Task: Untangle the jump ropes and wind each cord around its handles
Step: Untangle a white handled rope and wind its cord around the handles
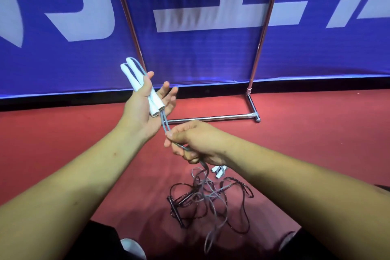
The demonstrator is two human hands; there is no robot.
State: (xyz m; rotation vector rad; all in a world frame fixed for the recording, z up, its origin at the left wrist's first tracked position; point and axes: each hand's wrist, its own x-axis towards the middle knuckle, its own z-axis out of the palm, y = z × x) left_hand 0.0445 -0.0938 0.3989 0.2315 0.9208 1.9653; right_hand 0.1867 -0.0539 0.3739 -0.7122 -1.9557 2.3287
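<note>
Pinching grey cord (165, 125) above black rope (175, 210), right hand (197, 143); left hand (140, 113) clamps white handles (131, 74).

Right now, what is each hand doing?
The left hand holds the white handles under its thumb.
The right hand grips the grey cord.

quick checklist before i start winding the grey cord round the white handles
1. White handles held together: ok, side by side in the left hand, with the thumb across them.
2. Grip on the grey cord: ok, the right hand holds both strands just below the handles.
3. Strands between the hands straight: ok.
4. Grey cord free of the dark rope: not ok, below the right hand it runs into a mixed tangle on the floor.
5. Knots in that tangle: cannot tell.
6. Second pair of white handles out of the way: cannot tell, it lies beside the tangle.
</note>
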